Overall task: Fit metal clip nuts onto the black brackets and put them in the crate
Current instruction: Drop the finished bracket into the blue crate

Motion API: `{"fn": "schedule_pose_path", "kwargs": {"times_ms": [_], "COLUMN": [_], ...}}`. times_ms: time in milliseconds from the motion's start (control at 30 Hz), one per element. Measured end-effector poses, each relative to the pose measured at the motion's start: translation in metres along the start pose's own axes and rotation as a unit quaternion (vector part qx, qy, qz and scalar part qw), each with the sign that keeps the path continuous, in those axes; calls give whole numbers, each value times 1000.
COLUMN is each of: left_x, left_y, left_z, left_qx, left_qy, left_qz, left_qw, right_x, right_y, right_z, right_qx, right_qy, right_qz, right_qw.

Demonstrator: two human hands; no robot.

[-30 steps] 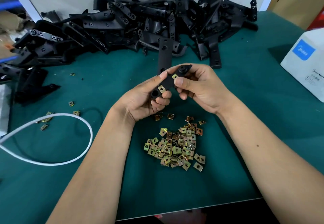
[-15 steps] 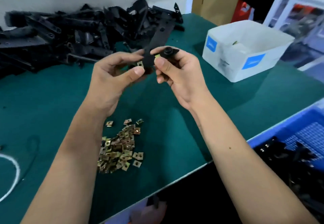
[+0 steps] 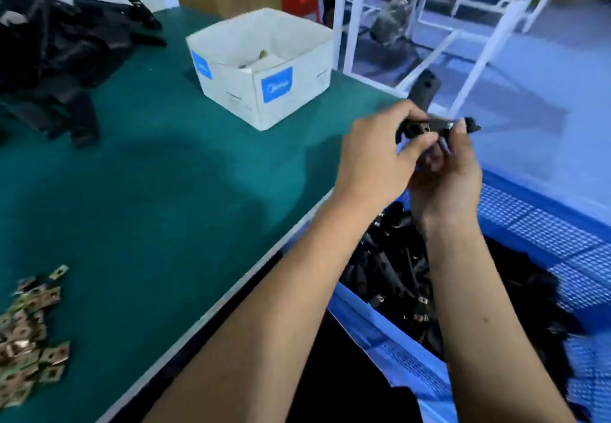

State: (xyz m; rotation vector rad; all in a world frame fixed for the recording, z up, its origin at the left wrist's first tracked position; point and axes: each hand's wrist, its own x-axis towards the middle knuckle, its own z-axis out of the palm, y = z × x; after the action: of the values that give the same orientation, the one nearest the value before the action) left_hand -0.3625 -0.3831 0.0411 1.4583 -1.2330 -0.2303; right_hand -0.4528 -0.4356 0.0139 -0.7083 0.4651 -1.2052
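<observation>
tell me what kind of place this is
Most likely a factory assembly bench. A pile of identical black brackets and loose metal clip nuts lie on a green work mat, and a blue crate beside it holds more brackets.

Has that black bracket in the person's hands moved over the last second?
Yes. The bracket, held by the left hand and right hand, has left the green table and now hangs past its edge, above the blue crate.

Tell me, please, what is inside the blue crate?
The blue crate holds a heap of black brackets, some showing metal clips. Both forearms cover part of the heap, and its floor is hidden.
</observation>
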Motion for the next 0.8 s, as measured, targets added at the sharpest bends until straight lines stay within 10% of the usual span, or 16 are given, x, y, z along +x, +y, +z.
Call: {"fn": "schedule_pose_path", "kwargs": {"times_ms": [367, 667, 800], "left_x": [-90, -66, -29], "left_y": [-89, -88, -57], "left_z": [104, 84, 67], "left_qx": [207, 82, 11], "left_qy": [-475, -283, -144], "left_qz": [-148, -199, -158], "left_qw": [842, 935, 977], "right_x": [-14, -13, 4], "right_y": [63, 70, 48], "right_z": [-201, -177, -107], "right_qx": [-56, -295, -543], "right_qy": [353, 484, 350], "right_qz": [298, 212, 56], "right_qw": [885, 796, 761]}}
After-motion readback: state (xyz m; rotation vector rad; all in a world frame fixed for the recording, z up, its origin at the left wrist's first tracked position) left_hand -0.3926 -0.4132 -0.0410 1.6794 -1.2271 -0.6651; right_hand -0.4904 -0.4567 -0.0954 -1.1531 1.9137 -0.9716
